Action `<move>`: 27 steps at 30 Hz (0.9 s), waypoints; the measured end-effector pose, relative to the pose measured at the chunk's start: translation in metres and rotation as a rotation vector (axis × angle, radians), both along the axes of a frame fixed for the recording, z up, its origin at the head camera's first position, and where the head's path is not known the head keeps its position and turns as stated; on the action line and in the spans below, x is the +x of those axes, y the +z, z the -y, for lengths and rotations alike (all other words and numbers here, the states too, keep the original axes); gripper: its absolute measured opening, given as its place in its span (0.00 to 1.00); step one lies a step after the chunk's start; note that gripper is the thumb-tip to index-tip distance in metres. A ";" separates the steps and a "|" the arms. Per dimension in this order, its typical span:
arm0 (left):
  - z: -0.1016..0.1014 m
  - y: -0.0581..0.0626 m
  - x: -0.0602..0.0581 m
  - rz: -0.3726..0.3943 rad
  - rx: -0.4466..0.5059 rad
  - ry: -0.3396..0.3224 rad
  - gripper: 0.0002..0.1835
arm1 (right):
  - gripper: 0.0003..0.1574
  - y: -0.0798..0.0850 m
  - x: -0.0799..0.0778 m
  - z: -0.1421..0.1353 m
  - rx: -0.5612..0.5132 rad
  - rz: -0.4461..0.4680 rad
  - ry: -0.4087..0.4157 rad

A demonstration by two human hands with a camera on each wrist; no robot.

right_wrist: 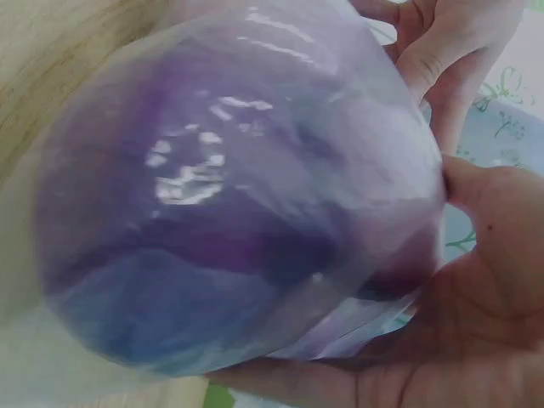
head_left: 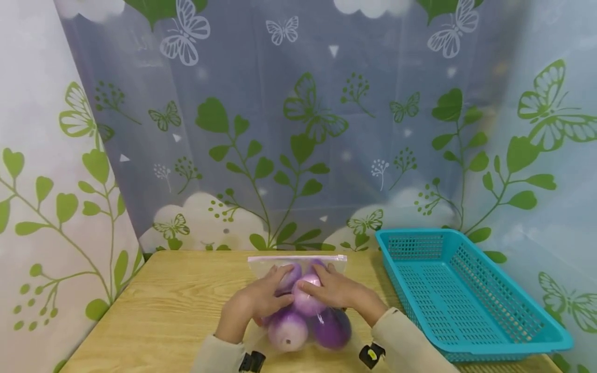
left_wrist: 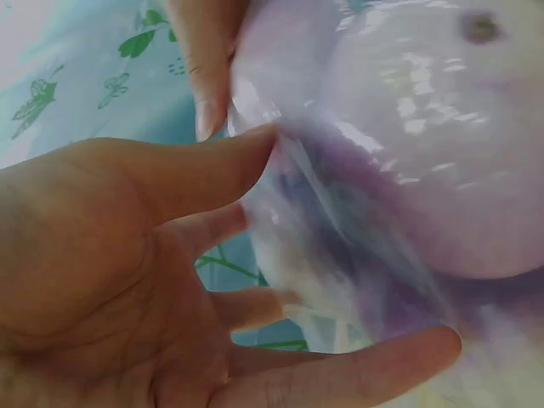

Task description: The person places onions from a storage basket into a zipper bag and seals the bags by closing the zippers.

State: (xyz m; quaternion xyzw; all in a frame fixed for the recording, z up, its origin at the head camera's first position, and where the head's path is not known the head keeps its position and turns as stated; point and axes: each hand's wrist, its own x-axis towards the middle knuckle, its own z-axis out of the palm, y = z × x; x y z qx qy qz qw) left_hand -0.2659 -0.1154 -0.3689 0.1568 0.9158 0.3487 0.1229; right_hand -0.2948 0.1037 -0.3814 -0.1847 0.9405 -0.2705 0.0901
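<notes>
A clear zip bag [head_left: 298,258] with a pinkish slider strip along its top lies at the table's middle. Inside are several round things [head_left: 287,331], pale pink to deep purple, some with a small brown spot; their kind is unclear. My left hand [head_left: 261,298] holds the bag's left side, its thumb [left_wrist: 212,170] pressing the plastic and its fingers spread round below. From the other side my right hand [head_left: 340,290] holds the bag, thumb on a pale pink round thing. A dark purple one [right_wrist: 195,246] bulges through the plastic beside the right palm [right_wrist: 484,306].
A turquoise plastic basket [head_left: 508,348] with slotted walls stands to the right on the wooden table [head_left: 177,295]. Behind the table hangs a curtain [head_left: 261,93] printed with leaves and butterflies. Black straps [head_left: 252,361] sit on both wrists.
</notes>
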 end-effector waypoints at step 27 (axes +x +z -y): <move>-0.008 -0.023 -0.024 -0.180 0.026 0.037 0.38 | 0.47 -0.024 -0.041 0.005 -0.164 -0.106 0.016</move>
